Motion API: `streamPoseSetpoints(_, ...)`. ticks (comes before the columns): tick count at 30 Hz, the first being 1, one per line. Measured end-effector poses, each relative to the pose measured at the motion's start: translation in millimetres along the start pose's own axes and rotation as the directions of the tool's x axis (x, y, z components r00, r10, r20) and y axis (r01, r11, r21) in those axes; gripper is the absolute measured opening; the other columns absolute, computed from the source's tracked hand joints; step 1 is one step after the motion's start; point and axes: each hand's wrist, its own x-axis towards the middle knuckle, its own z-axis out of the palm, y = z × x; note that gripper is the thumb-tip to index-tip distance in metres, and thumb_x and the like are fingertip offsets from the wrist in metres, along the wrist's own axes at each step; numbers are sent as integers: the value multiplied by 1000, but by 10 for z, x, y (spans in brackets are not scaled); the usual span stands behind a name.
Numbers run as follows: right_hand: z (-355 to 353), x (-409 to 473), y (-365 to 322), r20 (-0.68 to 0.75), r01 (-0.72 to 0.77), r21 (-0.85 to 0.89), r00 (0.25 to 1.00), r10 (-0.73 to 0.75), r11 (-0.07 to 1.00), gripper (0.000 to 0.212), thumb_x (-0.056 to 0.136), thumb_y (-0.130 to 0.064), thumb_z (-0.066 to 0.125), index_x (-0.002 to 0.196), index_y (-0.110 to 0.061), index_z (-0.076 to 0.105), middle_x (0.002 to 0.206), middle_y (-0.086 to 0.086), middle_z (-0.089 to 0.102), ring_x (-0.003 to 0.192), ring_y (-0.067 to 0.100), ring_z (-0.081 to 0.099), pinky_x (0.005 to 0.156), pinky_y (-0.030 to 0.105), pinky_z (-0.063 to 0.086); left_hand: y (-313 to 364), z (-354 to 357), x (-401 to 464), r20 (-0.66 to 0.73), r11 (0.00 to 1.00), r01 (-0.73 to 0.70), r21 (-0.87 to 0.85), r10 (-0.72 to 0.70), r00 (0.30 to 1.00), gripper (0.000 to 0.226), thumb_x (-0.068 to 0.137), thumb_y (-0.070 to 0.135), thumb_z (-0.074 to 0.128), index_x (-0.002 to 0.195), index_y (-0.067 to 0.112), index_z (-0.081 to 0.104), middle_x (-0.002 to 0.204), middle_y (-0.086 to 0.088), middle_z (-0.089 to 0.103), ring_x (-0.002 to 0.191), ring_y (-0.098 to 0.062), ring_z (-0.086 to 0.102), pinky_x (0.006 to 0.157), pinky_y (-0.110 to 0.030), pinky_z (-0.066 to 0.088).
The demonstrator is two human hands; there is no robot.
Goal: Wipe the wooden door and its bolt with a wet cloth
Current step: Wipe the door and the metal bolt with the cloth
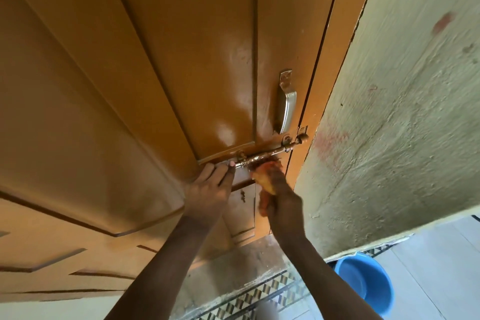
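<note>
Left hand, fingers straight, touches the glinting brass bolt, which runs crosswise pointing right, while right hand clutches orange cloth just beneath it.

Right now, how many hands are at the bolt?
2. The left hand touches the bolt at its left end; the right hand holds the cloth just under its middle.

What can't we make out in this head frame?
Head view only:
- cloth: motion-blurred, wetness unreadable.
- bolt: underside hidden by cloth and right hand.
- left hand: thumb hidden behind its fingers, grip on bolt unclear.
- blue bucket: partly behind right forearm; contents unclear.
</note>
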Motion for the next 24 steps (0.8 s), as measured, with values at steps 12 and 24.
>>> streamPoseSetpoints(12,248,234,-382,-159,214,-44,963,-218,976,68,86,9,48,152,-4,40,159,18,39,150,37,33,106,44,52,0,2,-4,9,999,32,-27,-32,999,14,92,12,81,105,9,84,91,-4,74,77,-21,64,55,-29,47)
streamPoseSetpoints(24,424,103,-383,-221,182,38,961,-169,983,55,101,-15,35,156,-9,34,164,13,35,156,29,21,88,49,62,12,-23,32,53,997,47,-68,-44,998,26,74,15,96,98,11,84,93,-3,76,79,-21,66,57,-29,52)
